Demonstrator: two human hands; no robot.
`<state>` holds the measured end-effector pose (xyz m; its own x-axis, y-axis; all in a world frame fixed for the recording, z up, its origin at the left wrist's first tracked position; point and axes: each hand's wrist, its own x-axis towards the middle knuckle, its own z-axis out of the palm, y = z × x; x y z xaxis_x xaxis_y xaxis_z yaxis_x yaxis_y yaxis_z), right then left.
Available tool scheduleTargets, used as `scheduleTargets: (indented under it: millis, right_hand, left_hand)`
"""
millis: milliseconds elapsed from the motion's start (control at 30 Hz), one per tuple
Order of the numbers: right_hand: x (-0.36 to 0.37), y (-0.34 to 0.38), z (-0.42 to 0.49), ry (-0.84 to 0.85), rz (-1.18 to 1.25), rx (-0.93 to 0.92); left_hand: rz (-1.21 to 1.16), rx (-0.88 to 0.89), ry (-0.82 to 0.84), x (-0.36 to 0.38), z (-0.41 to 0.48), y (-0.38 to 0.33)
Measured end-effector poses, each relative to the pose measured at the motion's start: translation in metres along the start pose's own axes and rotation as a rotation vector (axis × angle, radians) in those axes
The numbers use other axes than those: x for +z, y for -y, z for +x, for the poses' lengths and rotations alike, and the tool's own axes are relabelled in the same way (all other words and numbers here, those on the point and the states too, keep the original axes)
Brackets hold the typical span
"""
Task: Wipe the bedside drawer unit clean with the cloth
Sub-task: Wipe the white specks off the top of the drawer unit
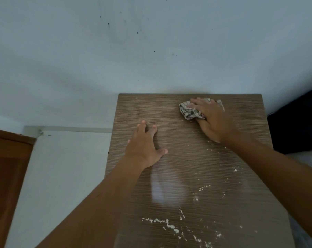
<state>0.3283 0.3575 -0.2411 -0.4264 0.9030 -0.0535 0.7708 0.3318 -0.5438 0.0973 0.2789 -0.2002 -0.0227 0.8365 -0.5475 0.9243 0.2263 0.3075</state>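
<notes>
The bedside drawer unit [169, 108] shows only its top, a brown wood-grain panel pushed against the wall. A crumpled checked cloth [187, 111] lies near the far right corner of that top. My right hand [212, 119] presses flat on the cloth, fingers spread over it. My left hand [145, 145] rests on the bare top left of centre, fingers apart and holding nothing. White crumbs and powder [171, 225] are scattered over the near and right parts of the top.
A pale blue-grey wall [151, 51] stands directly behind the unit. To the left are white floor [62, 176] and a brown wooden door [6, 167]. A dark object [298, 122] sits right of the unit.
</notes>
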Motion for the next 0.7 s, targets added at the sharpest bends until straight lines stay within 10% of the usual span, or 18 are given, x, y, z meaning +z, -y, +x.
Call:
scheduleTargets:
  millis: [433, 700]
  right_hand:
    - [0.064, 0.095, -0.211, 0.215, 0.173, -0.095]
    - [0.013, 0.119, -0.172, -0.087, 0.340, 0.009]
  left_hand:
    - [0.016, 0.034, 0.032, -0.004, 0.000, 0.004]
    - [-0.019, 0.142, -0.190, -0.008, -0.008, 0.022]
